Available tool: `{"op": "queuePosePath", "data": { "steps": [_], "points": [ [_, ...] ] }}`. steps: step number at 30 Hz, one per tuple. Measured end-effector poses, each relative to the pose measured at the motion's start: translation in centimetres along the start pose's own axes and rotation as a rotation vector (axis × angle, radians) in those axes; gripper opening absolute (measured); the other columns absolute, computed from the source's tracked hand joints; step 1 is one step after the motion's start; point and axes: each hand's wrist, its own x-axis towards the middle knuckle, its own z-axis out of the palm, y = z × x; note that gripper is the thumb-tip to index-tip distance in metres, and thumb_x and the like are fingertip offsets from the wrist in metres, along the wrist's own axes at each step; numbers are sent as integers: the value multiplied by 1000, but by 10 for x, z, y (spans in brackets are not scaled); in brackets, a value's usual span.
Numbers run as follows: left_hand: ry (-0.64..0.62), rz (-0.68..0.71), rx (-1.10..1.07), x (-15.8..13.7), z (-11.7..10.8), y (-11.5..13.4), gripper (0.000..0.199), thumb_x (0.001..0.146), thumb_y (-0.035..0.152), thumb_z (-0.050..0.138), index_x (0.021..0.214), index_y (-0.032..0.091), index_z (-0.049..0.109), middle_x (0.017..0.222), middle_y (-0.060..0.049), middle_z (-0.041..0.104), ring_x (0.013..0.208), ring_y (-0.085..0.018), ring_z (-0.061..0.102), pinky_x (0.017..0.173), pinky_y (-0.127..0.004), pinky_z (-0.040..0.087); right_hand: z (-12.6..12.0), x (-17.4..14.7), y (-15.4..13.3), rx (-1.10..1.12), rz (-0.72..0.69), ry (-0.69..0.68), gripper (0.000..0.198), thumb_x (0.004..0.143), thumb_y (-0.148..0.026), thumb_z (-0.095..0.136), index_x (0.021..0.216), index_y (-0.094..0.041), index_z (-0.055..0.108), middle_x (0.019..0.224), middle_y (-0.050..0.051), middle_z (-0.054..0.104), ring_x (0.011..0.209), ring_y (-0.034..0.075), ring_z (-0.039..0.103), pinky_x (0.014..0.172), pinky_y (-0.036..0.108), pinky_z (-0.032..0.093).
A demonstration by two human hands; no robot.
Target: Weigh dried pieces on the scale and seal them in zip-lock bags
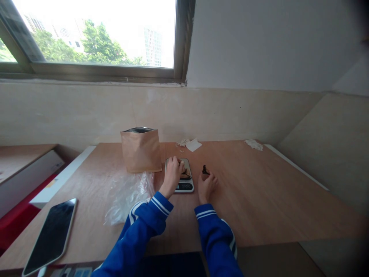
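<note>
Our left hand (173,171) rests curled over the brown pieces (186,173) on the scale (184,186), while at three o'clock our right hand (206,185) pinches a small dark piece (205,169).

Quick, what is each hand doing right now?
Left hand: resting on the kitchen scale, grip unclear.
Right hand: closed on a small dark piece.
</note>
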Motion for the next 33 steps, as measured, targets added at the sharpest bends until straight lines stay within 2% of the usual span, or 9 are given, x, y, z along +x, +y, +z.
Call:
{"op": "queuePosePath", "data": {
  "steps": [3, 6, 10, 15, 19, 22, 24, 30, 33],
  "points": [
    [76, 28, -63, 6, -19, 0, 22, 89, 34, 52, 72, 23, 43, 73, -1, 52, 69, -16, 51, 69, -28, 39, -1, -2, 0, -61, 29, 13, 38, 79, -41, 54, 105, -13, 60, 104, 25, 57, 103, 40, 47, 86, 51, 31],
    [190, 53, -119, 13, -44, 1, 35, 90, 38, 49, 63, 22, 33, 58, 5, 35, 55, -12, 34, 57, -25, 29, -2, -4, -3, -96, 35, 31, 38, 79, -42, 53, 103, -13, 60, 105, 28, 56, 105, 42, 46, 84, 51, 31],
    [349, 84, -241, 16, -77, 4, 46, 90, 42, 50, 60, 21, 22, 57, 7, 20, 53, -10, 21, 52, -24, 20, -4, -4, -8, -278, 50, -20, 42, 82, -39, 50, 109, -8, 59, 108, 28, 55, 105, 41, 47, 82, 49, 34],
    [386, 100, -384, 7, -99, 13, 48, 90, 49, 51, 60, 21, 25, 58, 6, 23, 53, -9, 22, 49, -23, 23, -6, -3, -11, -446, 58, -78, 46, 85, -38, 51, 115, -5, 59, 109, 25, 56, 102, 39, 50, 81, 44, 36],
    [338, 22, -470, -9, -104, 7, 42, 90, 54, 46, 67, 21, 33, 60, 6, 30, 53, -9, 29, 50, -22, 27, -7, -3, -10, -426, 49, -47, 48, 85, -40, 51, 117, -4, 58, 109, 26, 55, 101, 39, 50, 81, 44, 36],
    [187, -54, -376, -30, -101, -14, 38, 91, 53, 44, 71, 22, 37, 60, 6, 34, 52, -10, 33, 52, -23, 30, -6, -4, -8, -387, 36, -4, 48, 84, -39, 51, 117, -5, 58, 109, 27, 54, 101, 39, 49, 81, 45, 36],
    [118, -154, -256, -49, -96, -33, 37, 91, 53, 41, 70, 22, 38, 58, 6, 38, 52, -12, 38, 53, -25, 32, -5, -4, -6, -362, 14, 16, 46, 84, -38, 50, 116, -6, 59, 108, 27, 54, 101, 39, 49, 81, 46, 36],
    [99, -309, 124, -102, -74, -76, 31, 89, 49, 41, 74, 23, 42, 64, 3, 50, 60, -17, 52, 60, -30, 38, -4, -4, -2, -388, -11, -9, 45, 82, -36, 52, 116, -8, 59, 109, 26, 54, 100, 38, 50, 78, 45, 36],
    [213, -248, 261, -117, -65, -88, 24, 88, 45, 45, 82, 22, 44, 79, -3, 53, 75, -21, 57, 68, -34, 44, -4, -4, -3, -403, 0, -32, 43, 81, -33, 53, 116, -8, 59, 108, 25, 55, 100, 38, 50, 78, 44, 36]
  ]
}}
